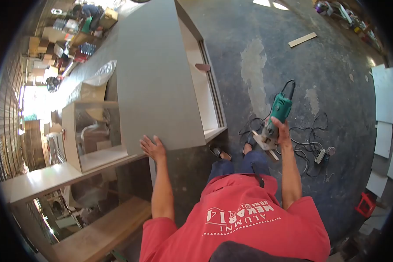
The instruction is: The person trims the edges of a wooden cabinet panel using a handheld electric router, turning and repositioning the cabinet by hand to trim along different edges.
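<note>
My right hand (282, 130) is closed around a green corded power tool (281, 107), gripping it near its grey lower end. The tool has a flat base plate (266, 142), and its cord leaves the top end. It is held over the floor, in front of my feet. My left hand (153, 148) lies flat with fingers spread on the near end of a large grey cabinet panel (155, 78). The cabinet's open side (201, 81) faces right, showing a pale inside and a small brown piece (202, 67) at its edge.
Tangled cords and a power strip (321, 156) lie on the floor to the right. Beyond is a loose wood strip (302, 39). A smaller open cabinet (101, 135) stands at left. White boards (384, 139) and a red stool (365, 205) line the right side. Another person (90, 13) is far back left.
</note>
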Action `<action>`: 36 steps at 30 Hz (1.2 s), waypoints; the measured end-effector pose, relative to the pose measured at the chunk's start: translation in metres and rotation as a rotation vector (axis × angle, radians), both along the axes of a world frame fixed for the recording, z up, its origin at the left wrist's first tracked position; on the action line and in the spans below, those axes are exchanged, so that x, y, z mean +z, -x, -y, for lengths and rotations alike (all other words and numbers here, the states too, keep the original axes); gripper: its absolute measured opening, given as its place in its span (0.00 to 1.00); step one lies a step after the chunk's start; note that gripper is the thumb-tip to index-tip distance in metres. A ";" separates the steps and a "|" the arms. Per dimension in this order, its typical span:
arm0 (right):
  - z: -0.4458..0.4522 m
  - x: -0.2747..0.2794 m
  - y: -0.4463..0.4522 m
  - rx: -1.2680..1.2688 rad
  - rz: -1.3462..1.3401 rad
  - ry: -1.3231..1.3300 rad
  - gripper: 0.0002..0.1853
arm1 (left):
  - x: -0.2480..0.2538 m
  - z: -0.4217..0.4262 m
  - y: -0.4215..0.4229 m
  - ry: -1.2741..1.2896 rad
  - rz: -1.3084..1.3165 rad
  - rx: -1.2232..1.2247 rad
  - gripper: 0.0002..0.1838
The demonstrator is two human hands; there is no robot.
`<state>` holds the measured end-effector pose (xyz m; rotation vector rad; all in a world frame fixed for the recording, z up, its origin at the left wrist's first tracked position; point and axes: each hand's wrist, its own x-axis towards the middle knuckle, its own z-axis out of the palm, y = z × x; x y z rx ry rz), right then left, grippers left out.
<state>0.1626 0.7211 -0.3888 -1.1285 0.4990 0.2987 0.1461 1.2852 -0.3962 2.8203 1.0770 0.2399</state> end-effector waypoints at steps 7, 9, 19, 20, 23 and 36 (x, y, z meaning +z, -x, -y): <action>-0.053 0.062 -0.014 -0.167 0.261 -0.142 0.19 | 0.000 0.012 -0.029 0.035 -0.055 0.242 0.38; -0.074 0.078 -0.012 -0.163 0.346 -0.091 0.19 | -0.003 0.020 -0.031 -0.062 0.023 0.233 0.38; -0.195 0.090 0.021 -0.021 0.828 0.527 0.23 | -0.003 0.023 -0.032 -0.093 0.123 0.248 0.37; -0.207 0.092 0.021 -0.048 0.895 0.531 0.23 | -0.002 0.024 -0.033 -0.107 0.152 0.242 0.37; -0.232 0.094 0.024 -0.016 0.933 0.516 0.23 | -0.003 0.024 -0.031 -0.119 0.193 0.239 0.37; -0.261 0.076 0.012 -0.114 0.997 0.507 0.28 | -0.013 0.021 -0.029 -0.163 0.413 0.150 0.34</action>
